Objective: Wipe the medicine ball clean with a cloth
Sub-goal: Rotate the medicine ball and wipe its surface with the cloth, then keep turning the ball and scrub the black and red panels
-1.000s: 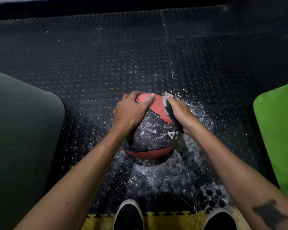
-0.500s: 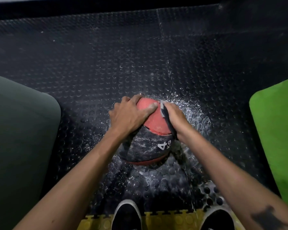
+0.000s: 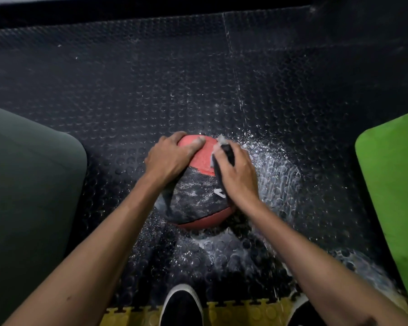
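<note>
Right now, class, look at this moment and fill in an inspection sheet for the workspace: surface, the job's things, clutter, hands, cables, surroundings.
Surface: black studded rubber floor, wet and speckled white around the ball; yellow interlocking tiles at the near edge.
Job's things: red and black medicine ball resting on the floor; dark cloth pressed against its right upper side.
Clutter: nothing seen.
Hands: left hand spread over the ball's top, steadying it; right hand grips the cloth.
Cables: nothing seen.
Surroundings: dark green mat to the left, bright green mat to the right, two black shoes at the bottom.
</note>
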